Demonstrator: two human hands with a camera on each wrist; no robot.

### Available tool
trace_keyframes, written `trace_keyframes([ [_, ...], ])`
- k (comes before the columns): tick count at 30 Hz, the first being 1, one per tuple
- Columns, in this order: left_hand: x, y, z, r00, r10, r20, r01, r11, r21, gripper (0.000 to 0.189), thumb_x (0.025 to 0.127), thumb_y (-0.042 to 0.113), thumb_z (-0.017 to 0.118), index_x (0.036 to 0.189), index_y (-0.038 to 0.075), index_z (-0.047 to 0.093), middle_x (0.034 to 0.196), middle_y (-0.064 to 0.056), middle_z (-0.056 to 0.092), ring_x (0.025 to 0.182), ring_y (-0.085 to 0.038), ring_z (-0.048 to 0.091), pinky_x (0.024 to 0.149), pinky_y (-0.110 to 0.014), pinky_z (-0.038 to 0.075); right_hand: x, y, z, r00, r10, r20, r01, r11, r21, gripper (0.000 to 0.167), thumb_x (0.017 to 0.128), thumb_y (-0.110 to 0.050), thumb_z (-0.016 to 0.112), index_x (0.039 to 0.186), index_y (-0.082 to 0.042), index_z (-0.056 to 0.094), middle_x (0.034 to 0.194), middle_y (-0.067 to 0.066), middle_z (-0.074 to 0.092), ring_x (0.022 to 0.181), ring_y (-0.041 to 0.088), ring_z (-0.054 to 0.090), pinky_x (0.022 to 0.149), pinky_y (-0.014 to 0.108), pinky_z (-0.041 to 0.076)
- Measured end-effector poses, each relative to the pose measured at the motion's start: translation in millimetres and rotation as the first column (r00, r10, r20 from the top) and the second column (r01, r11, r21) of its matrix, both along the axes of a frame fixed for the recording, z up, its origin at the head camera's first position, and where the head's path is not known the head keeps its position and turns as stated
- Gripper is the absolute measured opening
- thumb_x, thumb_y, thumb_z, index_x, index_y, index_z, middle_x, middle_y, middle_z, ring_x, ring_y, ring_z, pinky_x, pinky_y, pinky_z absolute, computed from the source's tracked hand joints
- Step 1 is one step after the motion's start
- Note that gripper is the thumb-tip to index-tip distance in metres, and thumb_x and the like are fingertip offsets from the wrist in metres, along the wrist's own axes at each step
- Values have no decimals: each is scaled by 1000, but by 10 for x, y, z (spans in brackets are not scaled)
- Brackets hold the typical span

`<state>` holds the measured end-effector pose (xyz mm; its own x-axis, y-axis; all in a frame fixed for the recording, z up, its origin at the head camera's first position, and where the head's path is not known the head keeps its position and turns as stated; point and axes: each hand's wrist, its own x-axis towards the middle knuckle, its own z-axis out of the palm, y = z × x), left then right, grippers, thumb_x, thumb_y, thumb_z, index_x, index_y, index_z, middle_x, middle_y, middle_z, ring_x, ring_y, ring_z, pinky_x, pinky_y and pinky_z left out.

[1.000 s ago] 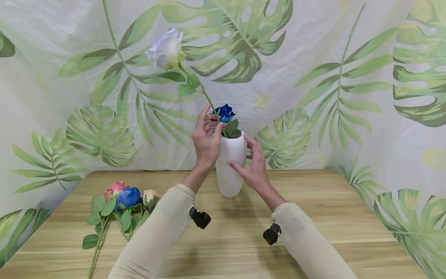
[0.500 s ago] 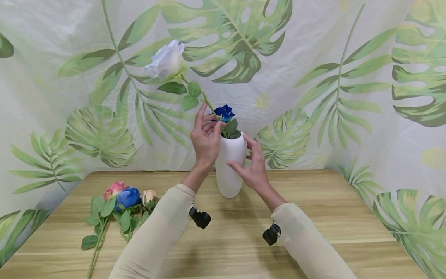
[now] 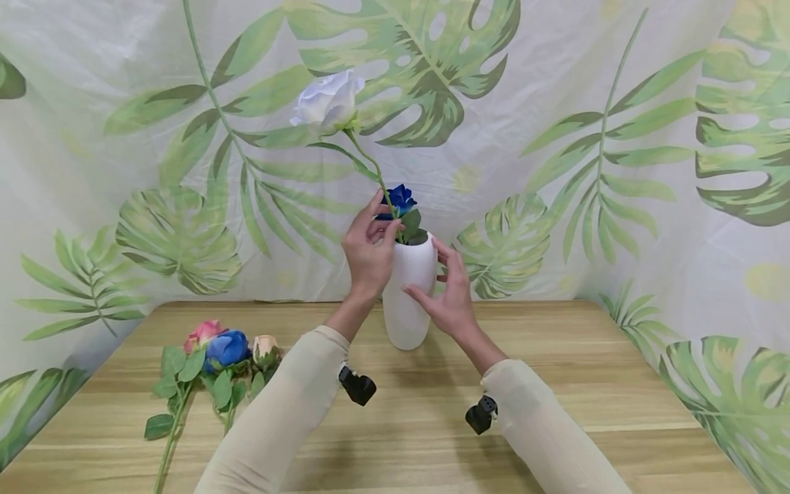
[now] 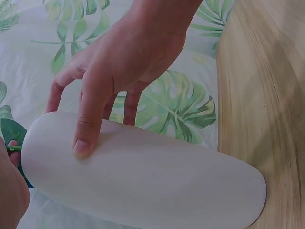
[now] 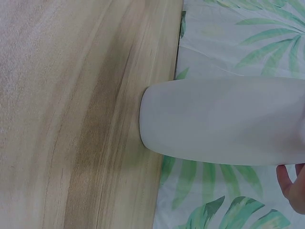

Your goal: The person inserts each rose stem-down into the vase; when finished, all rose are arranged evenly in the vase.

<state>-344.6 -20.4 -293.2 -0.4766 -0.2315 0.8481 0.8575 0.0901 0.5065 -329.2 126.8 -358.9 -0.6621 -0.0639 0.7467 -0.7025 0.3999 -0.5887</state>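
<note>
Moved: white rose [image 3: 330,103] swung rightward, vase [image 3: 410,295] unmoved

Since half a second ago the bloom has come nearer the line of the vase, and the leaves on its stem [image 3: 383,180], flat to us then, now show mostly edge-on; we take that for a turn of the stem. The left hand [image 3: 370,259] has slid slightly rightward with it. The right hand [image 3: 452,295] shows no shift.

Left hand: thumb and fingers together, pinching the stem just above the vase's mouth. Right hand: clamped on the upper vase, thumb on the near side, fingers round the right and far side. The stem runs down to the rim beside a deep-blue rose [image 3: 402,199] and its leaves; its lower end is hidden, so we cannot tell how deep it reaches.

Risks, as we judge them: the stem could snag on the leaves crowding the mouth, or rub the deep-blue rose and lift or twist it. The big bloom sits far above the pinch, so a loose grip might let it roll or flop left. A hard sideways push could tip the tall, narrow vase on the desk [image 3: 555,412] if the right hand slackened.

Bearing: the white rose's long axis slants from the mouth upward and left, with a bend in the stem, bloom end uppermost. The vase's long axis stands about upright, mouth up.
</note>
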Motion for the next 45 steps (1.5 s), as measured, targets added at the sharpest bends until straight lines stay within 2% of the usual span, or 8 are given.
trace_keyframes([
  [7,-30,24,21,999,23,-38,-23,1000,14,44,91,-10,72,134,-12,59,104,-28,63,77,-43,73,69,-15,58,2,0,4,1000,-2,8,2,1000,-7,91,78,-11,92,153,-3,41,145,24,47,124,44,57,85,54,60],
  [12,-25,39,48,999,30,-32,-29,999,36,40,92,-9,72,130,-12,61,101,-28,62,71,-45,73,61,-14,54,5,1,5,1000,-4,16,4,1000,-9,91,78,-11,92,153,-4,41,144,24,47,124,43,57,86,54,60],
  [20,7,48,55,998,69,-4,-69,997,-35,42,95,-10,67,136,-8,56,101,-25,66,73,-39,75,63,-12,56,4,-2,3,1000,-9,20,9,1000,-4,91,79,-11,92,154,-4,40,146,23,47,125,43,56,86,54,60],
  [24,15,49,61,997,76,-3,-76,996,-42,42,96,-11,65,137,-6,55,102,-25,67,73,-38,76,62,-12,56,5,-3,6,1000,-13,20,13,1000,-1,91,79,-11,92,154,-4,40,146,23,47,125,42,57,86,53,60],
  [33,19,13,85,999,32,16,-30,995,-95,46,97,-13,59,141,-5,56,101,-24,63,70,-38,74,58,-12,55,9,-8,0,1000,-3,17,4,1000,-14,90,79,-9,92,153,-2,41,145,25,47,125,44,56,86,57,59],
  [36,7,-10,83,1000,-5,13,6,996,-91,44,96,-15,57,139,-8,58,101,-26,64,68,-40,73,56,-14,55,11,-9,-1,1000,-2,21,2,1000,-14,90,79,-10,92,152,-2,41,145,25,47,125,44,56,86,57,59],
  [40,0,-25,89,999,-39,-3,38,996,-84,35,98,-11,61,133,-11,61,102,-26,65,66,-41,73,56,-19,58,16,-6,4,1000,-1,22,1,1000,-12,91,79,-10,92,153,-2,41,146,25,47,125,44,56,86,57,59],
  [45,-4,-13,109,1000,-22,-3,22,996,-81,24,102,-3,62,124,-12,61,99,-25,68,63,-40,72,56,-22,59,15,-9,10,1000,-3,22,3,1000,-14,90,79,-10,92,152,-2,41,145,25,47,124,45,56,86,57,59],
])
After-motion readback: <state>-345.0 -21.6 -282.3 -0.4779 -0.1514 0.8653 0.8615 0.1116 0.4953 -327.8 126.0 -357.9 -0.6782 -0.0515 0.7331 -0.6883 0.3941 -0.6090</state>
